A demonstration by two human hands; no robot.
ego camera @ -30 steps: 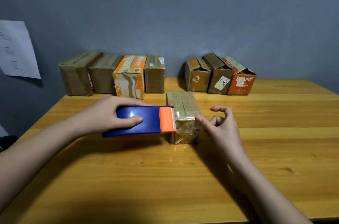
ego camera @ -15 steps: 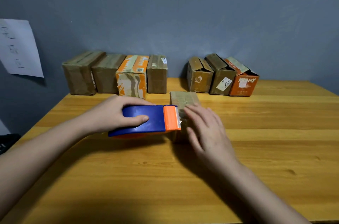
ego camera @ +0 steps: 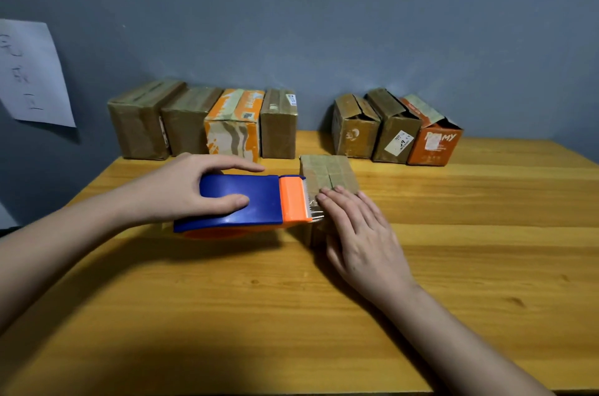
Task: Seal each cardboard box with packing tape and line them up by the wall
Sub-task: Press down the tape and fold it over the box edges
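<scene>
Sheet of paper (ego camera: 30, 75) with handwritten marks, fixed to the grey wall (ego camera: 324, 6) at far left, lower corner lifting.

Along the wall, on the wooden counter (ego camera: 486, 250): a left group of four boxes standing side by side and touching. Two plain brown boxes (ego camera: 142, 123) (ego camera: 188, 122), then an orange-and-cream printed box (ego camera: 233, 126), then a narrower brown box (ego camera: 278, 125) with a small label on top. All four look taped shut.

Left hand (ego camera: 181, 191) grips the tape dispenser (ego camera: 246, 201): thumb on the near side of the blue body, fingers curled over the far edge, index finger stretched forward along the top. The dispenser's orange head meets the left edge of the small brown box (ego camera: 327, 173), with a shiny strip of clear tape visible at the junction.

That small box sits out in the middle of the counter, well apart from the wall row, its top flaps closed with a seam down the centre.

Right hand (ego camera: 359, 230) lies flat on the near end of the small box, fingers straight and together, tips pressing the tape down just beside the dispenser head.

Right group by the wall: a brown box (ego camera: 353, 133), a brown box with a white label (ego camera: 393, 133), and an orange box (ego camera: 431, 143). Their top flaps look unsealed, the orange one's lifted.
</scene>
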